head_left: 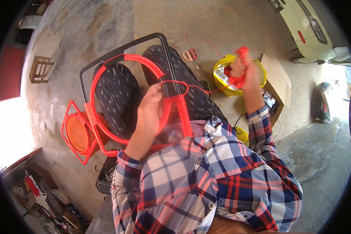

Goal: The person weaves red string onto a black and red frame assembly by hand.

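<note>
Across my lap rests a black metal frame (122, 44) with a round ring (93, 93), much of it wrapped in red cord. My left hand (149, 109) is closed at the ring's right side, fingertips beside a bare black stretch where a loop of red cord (174, 81) passes around. From that loop the cord runs right to my right hand (247, 76), raised over a yellow bag (221, 85). My right hand is closed around a bunched hank of red cord (243, 54); its fingers are partly blurred. The lower right bar (184, 117) is tightly wrapped in red.
Scissors (191, 55) lie on the concrete floor beyond my knees. A cardboard box (277, 78) stands right of the bag. At left are a red frame with an orange disc (77, 133) and a small wooden stool (41, 70). A vehicle (306, 27) stands at far right.
</note>
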The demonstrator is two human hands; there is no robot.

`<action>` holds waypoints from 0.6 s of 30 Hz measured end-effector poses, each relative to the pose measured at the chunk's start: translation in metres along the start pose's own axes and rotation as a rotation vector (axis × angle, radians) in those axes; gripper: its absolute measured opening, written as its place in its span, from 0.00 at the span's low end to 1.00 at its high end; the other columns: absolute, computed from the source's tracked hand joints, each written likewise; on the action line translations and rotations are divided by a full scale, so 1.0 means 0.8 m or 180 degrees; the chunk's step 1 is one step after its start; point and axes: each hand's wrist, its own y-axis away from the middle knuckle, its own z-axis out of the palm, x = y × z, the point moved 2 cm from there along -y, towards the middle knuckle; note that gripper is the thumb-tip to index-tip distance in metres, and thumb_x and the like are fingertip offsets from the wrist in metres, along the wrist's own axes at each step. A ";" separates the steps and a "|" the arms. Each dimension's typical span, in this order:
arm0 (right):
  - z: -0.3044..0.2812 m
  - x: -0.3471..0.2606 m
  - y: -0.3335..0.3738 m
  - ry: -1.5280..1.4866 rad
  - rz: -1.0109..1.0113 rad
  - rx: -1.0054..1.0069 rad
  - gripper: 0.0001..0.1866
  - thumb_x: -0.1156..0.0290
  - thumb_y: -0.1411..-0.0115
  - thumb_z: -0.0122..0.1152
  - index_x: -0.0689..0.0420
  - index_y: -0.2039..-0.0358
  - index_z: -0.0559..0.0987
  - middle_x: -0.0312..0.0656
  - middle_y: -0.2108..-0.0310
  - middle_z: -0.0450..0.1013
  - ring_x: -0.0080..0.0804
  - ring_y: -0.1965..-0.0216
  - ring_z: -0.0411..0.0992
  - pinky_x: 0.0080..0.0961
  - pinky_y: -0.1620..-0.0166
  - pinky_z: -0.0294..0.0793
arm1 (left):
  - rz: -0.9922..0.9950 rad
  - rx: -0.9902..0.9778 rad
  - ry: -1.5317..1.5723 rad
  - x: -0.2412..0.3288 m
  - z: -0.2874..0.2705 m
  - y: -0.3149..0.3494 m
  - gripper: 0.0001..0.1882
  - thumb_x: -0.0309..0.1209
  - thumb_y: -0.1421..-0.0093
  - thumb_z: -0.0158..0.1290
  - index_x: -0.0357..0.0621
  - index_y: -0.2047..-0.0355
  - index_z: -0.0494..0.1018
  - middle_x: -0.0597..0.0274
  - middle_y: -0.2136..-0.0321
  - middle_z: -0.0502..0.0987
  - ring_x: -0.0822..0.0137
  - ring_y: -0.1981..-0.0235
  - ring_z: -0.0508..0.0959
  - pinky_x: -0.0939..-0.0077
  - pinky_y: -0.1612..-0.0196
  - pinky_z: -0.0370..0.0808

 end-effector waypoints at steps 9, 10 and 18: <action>0.074 0.064 0.040 0.2534 0.0923 -0.0133 0.10 0.64 0.40 0.62 0.53 0.74 0.73 0.25 0.84 0.63 0.12 0.84 0.57 0.17 0.82 0.53 | -0.0268 0.0131 -0.0152 -0.004 -0.011 0.001 0.15 0.32 0.42 0.41 0.36 0.58 0.67 0.51 0.68 0.78 0.62 0.78 0.78 0.72 0.77 0.74; 0.067 0.055 0.044 0.2594 0.0894 -0.0123 0.11 0.64 0.40 0.61 0.53 0.76 0.72 0.25 0.84 0.62 0.12 0.85 0.57 0.17 0.82 0.53 | -0.0314 0.0188 -0.0134 -0.005 -0.012 0.000 0.14 0.31 0.42 0.41 0.36 0.59 0.67 0.51 0.69 0.78 0.62 0.80 0.77 0.72 0.79 0.72; 0.062 0.070 0.067 0.2052 0.0631 -0.0092 0.10 0.71 0.39 0.60 0.52 0.77 0.71 0.28 0.87 0.62 0.16 0.87 0.57 0.17 0.83 0.53 | -0.0485 0.0348 -0.0118 -0.006 -0.018 0.000 0.08 0.31 0.43 0.42 0.40 0.67 0.67 0.54 0.75 0.75 0.62 0.84 0.73 0.70 0.82 0.67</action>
